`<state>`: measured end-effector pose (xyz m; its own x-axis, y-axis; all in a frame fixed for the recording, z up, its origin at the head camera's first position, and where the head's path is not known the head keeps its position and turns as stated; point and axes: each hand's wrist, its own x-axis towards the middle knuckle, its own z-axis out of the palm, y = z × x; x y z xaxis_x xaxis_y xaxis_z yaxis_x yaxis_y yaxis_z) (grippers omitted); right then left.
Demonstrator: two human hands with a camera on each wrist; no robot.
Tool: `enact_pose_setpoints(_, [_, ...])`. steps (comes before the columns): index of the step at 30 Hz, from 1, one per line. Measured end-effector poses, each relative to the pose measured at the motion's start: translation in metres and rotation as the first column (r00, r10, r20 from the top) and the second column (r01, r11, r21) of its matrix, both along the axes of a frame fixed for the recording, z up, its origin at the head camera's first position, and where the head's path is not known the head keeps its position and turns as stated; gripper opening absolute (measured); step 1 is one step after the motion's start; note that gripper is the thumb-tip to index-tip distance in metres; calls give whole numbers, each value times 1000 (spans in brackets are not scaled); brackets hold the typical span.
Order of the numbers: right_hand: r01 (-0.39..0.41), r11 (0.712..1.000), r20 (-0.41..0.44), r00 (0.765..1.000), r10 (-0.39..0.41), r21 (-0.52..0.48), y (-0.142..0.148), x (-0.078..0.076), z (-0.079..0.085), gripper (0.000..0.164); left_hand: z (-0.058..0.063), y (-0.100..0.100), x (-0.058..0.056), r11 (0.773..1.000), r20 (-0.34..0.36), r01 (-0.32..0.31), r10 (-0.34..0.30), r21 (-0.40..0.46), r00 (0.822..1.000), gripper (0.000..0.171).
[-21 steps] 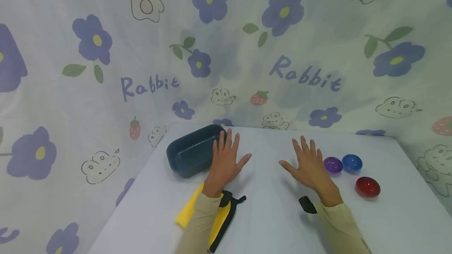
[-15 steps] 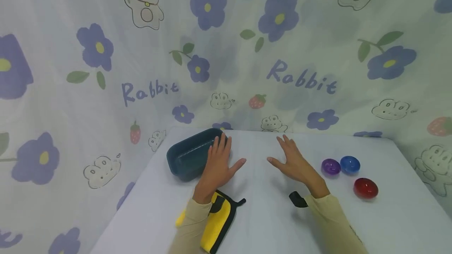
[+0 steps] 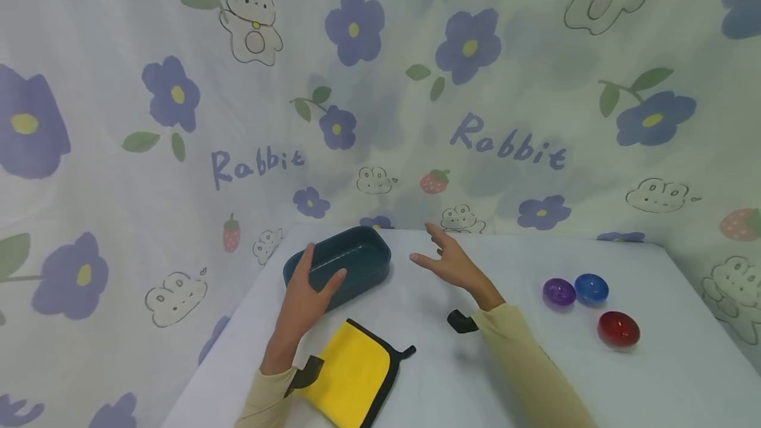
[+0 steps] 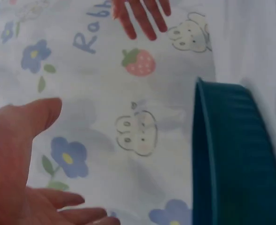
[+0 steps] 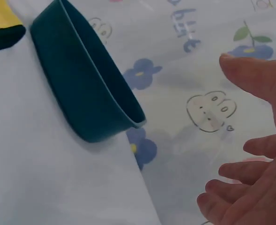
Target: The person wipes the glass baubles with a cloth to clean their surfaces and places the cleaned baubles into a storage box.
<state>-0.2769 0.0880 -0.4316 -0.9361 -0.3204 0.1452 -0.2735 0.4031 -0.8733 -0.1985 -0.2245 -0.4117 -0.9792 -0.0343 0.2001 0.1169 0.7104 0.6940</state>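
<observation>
A dark teal rectangular dish (image 3: 357, 283) stands at the back left of the white table, its hollow facing up. My left hand (image 3: 303, 299) is held over its near left end, thumb and fingers spread, holding nothing. To the right of the dish hovers my right hand (image 3: 454, 261), palm turned toward it, fingers loosely extended and grasping nothing. The left wrist view has the dish (image 4: 241, 154) at lower right, apart from the thumb. In the right wrist view a gap separates the dish (image 5: 81, 79) from the right fingers (image 5: 243, 173).
A yellow pot holder (image 3: 351, 375) with black trim lies in front of the dish, partly under the left wrist. At right sit a purple bowl (image 3: 559, 292), a blue bowl (image 3: 591, 289) and a red bowl (image 3: 619, 329). A printed curtain (image 3: 392, 98) hangs behind the table.
My left hand has moved left, uncovering more of the pot holder and the dish's right end. My right hand has moved left toward the dish and turned its palm inward.
</observation>
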Motion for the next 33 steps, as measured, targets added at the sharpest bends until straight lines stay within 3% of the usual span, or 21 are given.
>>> enact_pose_setpoints(4, [-4,998,40,999,7,-60,-17,-9,-8,93,-11,-23,4,990,54,-118,114,79,992,99])
enact_pose_setpoints(9, [-11,998,68,998,16,-67,-35,-19,-17,94,-23,-42,4,945,107,-259,241,199,965,102])
enact_pose_setpoints(17, [-9,1000,106,994,11,-24,-59,-27,-30,99,-43,-58,-6,890,263,-351,278,290,924,119])
enact_pose_setpoints(20, [-6,1000,134,991,9,-23,-66,-28,-36,102,-51,-57,-9,877,307,-354,256,325,916,122])
enact_pose_setpoints(25, [-3,999,201,979,13,-49,-76,-27,-40,107,-58,-52,-10,860,347,-324,186,395,919,127])
enact_pose_setpoints(29, [-47,996,219,974,62,-76,-84,-27,-40,109,-62,-50,-11,855,310,-275,143,440,940,125])
enact_pose_setpoints(33, [-61,993,219,972,83,-104,-88,-29,-38,109,-64,-47,-16,866,235,-203,103,456,967,120])
